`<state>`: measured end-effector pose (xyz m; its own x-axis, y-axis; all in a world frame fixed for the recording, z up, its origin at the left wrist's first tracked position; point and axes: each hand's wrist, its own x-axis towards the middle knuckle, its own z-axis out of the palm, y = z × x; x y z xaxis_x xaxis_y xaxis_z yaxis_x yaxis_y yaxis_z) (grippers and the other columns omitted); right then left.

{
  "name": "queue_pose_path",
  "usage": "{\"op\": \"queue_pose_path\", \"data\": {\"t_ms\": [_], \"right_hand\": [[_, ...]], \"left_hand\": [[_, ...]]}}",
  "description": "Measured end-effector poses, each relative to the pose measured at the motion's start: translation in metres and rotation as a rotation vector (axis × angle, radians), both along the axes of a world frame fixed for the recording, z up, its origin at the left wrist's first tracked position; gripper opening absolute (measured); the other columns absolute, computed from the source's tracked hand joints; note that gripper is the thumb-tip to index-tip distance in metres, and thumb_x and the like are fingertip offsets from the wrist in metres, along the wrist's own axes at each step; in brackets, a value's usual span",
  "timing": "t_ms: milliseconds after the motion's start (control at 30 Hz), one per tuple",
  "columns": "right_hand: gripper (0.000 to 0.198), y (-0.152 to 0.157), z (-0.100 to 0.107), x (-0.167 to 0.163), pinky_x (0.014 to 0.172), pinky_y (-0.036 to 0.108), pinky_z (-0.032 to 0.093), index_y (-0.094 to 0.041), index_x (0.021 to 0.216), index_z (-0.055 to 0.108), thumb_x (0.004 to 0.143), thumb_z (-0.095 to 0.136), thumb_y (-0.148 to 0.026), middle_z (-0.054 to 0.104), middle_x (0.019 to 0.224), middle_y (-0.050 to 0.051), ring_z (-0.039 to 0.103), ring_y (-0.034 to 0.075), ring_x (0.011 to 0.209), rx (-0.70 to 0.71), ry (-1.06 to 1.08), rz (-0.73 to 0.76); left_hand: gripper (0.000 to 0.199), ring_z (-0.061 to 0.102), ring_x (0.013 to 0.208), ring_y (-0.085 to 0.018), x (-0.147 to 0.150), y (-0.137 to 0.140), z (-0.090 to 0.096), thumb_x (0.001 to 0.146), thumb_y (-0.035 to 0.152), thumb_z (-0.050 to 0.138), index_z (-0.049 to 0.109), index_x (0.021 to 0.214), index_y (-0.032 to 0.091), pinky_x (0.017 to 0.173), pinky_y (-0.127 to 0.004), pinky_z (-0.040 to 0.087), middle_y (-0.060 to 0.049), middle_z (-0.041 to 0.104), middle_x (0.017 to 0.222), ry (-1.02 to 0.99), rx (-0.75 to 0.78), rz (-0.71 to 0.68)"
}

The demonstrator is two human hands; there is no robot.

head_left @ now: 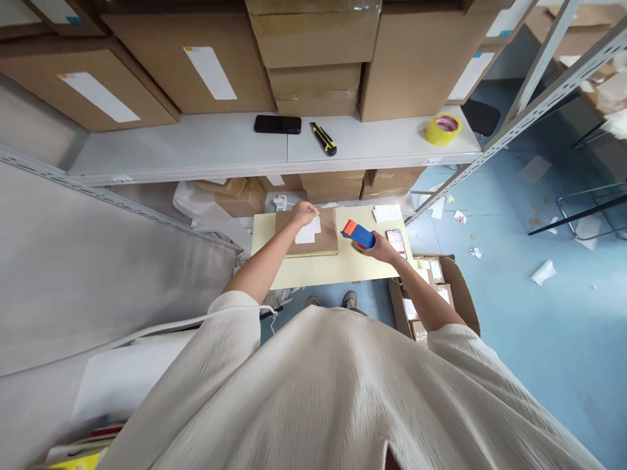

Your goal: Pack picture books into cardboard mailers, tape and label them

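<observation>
A flat brown cardboard box (326,238) lies on the pale yellow table (308,279), with white labels (307,231) on its top. My left hand (304,213) is over the box's far part, its fingers pinched together. Whatever is between those fingertips is too small to make out. To the right of the box, my right hand (383,248) grips a blue and orange tape dispenser (360,234) by its near end, above the tabletop. A lit phone (396,242) lies just beyond that hand, and a white paper (386,213) is at the table's far right.
On the grey shelf (210,147) ahead are a black phone (277,124), a utility knife (324,138) and a yellow tape roll (443,129). Large cartons (191,65) stand behind them. An open carton (460,287) with small boxes sits right of the table. Paper scraps (543,273) litter the blue floor.
</observation>
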<state>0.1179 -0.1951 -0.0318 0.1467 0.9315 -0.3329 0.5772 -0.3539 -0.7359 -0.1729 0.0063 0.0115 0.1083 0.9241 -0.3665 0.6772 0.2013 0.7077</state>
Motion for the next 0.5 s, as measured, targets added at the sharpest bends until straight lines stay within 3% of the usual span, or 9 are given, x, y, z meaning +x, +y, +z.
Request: {"op": "queue_pose_path", "data": {"t_ms": [133, 333, 500], "right_hand": [[0.059, -0.015, -0.021, 0.0, 0.068, 0.036, 0.054, -0.027, 0.102, 0.06, 0.071, 0.094, -0.064, 0.076, 0.093, 0.005, 0.068, 0.025, 0.08, -0.043, 0.11, -0.107], [0.056, -0.034, -0.058, -0.002, 0.066, 0.033, 0.055, -0.026, 0.103, 0.061, 0.068, 0.095, -0.052, 0.078, 0.099, 0.006, 0.072, 0.026, 0.086, -0.129, 0.246, -0.22], [0.052, -0.046, -0.079, -0.009, 0.065, 0.031, 0.055, -0.025, 0.106, 0.063, 0.068, 0.093, -0.043, 0.078, 0.1, 0.006, 0.073, 0.025, 0.087, -0.184, 0.338, -0.286]], "left_hand": [[0.05, 0.074, 0.1, -0.025, 0.035, 0.018, -0.002, 0.076, 0.018, 0.089, 0.077, 0.124, 0.022, 0.094, -0.033, 0.059, -0.005, 0.081, 0.105, 0.152, 0.076, -0.166], [0.051, 0.073, 0.119, -0.031, 0.08, 0.035, -0.015, 0.082, 0.016, 0.086, 0.075, 0.132, 0.021, 0.108, -0.037, 0.056, -0.009, 0.08, 0.116, 0.313, 0.126, -0.471], [0.069, 0.07, 0.136, -0.037, 0.105, 0.043, -0.036, 0.083, 0.014, 0.086, 0.068, 0.15, 0.017, 0.117, -0.041, 0.053, -0.016, 0.076, 0.137, 0.399, 0.128, -0.67]]}}
